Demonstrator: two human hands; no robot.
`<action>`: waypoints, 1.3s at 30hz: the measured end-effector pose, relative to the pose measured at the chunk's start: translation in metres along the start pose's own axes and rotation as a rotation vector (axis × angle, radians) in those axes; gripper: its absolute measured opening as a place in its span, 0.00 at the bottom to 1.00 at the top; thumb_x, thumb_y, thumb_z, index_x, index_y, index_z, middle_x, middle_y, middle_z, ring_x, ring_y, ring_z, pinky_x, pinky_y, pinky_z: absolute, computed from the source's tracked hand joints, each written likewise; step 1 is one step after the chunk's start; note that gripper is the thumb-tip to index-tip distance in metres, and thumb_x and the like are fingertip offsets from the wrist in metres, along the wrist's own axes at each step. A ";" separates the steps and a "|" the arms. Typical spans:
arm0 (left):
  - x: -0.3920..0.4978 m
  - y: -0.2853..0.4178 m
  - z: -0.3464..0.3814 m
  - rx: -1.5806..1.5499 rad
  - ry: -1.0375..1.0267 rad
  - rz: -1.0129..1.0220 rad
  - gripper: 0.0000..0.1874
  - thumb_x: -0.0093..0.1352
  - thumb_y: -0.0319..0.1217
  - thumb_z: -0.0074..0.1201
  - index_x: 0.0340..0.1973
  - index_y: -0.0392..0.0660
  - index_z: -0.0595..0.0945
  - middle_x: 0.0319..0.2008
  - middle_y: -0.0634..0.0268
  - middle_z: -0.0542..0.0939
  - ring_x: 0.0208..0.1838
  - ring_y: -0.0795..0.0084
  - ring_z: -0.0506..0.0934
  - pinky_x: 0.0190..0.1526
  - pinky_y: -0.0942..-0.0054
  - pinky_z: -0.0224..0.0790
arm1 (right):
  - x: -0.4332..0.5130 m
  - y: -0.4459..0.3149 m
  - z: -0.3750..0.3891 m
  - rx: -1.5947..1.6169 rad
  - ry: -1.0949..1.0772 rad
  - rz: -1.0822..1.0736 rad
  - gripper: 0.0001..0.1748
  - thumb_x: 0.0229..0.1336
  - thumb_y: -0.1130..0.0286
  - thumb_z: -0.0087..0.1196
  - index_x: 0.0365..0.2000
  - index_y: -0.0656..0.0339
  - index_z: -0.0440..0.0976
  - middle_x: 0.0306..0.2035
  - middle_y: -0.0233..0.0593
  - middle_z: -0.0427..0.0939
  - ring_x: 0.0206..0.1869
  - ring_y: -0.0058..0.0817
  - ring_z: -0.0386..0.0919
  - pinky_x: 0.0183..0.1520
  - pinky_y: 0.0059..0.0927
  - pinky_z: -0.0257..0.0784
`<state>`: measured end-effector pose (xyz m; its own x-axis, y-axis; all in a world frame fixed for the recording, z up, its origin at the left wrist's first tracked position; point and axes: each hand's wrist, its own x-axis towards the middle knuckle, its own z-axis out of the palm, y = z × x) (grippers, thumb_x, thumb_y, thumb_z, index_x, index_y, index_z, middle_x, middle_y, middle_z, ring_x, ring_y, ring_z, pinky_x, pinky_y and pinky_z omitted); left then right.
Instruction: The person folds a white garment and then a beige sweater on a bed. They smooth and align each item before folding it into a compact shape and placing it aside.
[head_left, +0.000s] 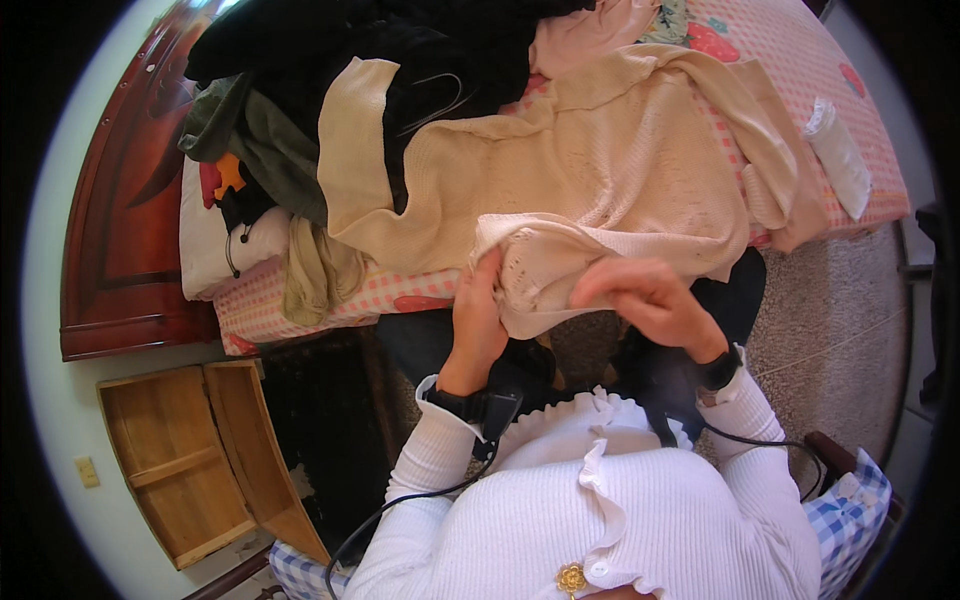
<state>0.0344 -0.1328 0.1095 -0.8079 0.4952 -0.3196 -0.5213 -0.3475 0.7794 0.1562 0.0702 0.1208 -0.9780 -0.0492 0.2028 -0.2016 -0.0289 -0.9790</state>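
A cream knitted sweater (540, 180) is spread over the edge of the bed, one sleeve (352, 135) stretched to the upper left. Its near edge hangs over my lap and is folded open, showing the inside of the knit. My left hand (480, 322) grips this edge, with the fingers hidden behind the fabric. On the other side of the opening, my right hand (664, 304) is blurred, its fingers bent and touching or just over the knit. Whether it pinches the fabric is unclear.
Black clothing (360, 67) and a dark green garment (270, 142) are heaped behind. A rolled white item (840, 157) lies on the checked bedsheet (810, 52). At left stand a dark wooden headboard (142, 225) and an open wooden cabinet (172, 457). Cables run from both wrists.
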 end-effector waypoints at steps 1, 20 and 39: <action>-0.009 0.000 0.004 -0.004 -0.071 0.060 0.16 0.78 0.32 0.50 0.57 0.37 0.78 0.50 0.61 0.83 0.50 0.71 0.81 0.52 0.71 0.75 | -0.004 0.010 0.001 -0.081 -0.005 0.088 0.12 0.58 0.84 0.52 0.41 0.70 0.80 0.43 0.46 0.83 0.49 0.41 0.82 0.54 0.34 0.75; -0.026 -0.026 -0.017 1.368 -0.910 0.103 0.24 0.73 0.38 0.57 0.62 0.44 0.78 0.56 0.48 0.80 0.57 0.45 0.78 0.59 0.56 0.72 | -0.060 0.154 -0.017 -1.089 0.202 0.313 0.18 0.62 0.78 0.54 0.53 0.65 0.77 0.54 0.51 0.78 0.58 0.42 0.76 0.59 0.41 0.71; 0.044 0.063 -0.041 1.227 -0.036 0.735 0.15 0.73 0.28 0.56 0.54 0.39 0.82 0.48 0.53 0.84 0.49 0.53 0.82 0.53 0.63 0.73 | -0.067 0.156 -0.025 -1.143 0.144 0.290 0.19 0.63 0.76 0.56 0.54 0.64 0.76 0.56 0.51 0.76 0.60 0.40 0.73 0.61 0.41 0.69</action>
<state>-0.0452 -0.1660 0.1224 -0.7684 0.5340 0.3526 0.5833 0.3578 0.7292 0.1894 0.0936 -0.0461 -0.9773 0.2081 0.0384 0.1688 0.8761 -0.4516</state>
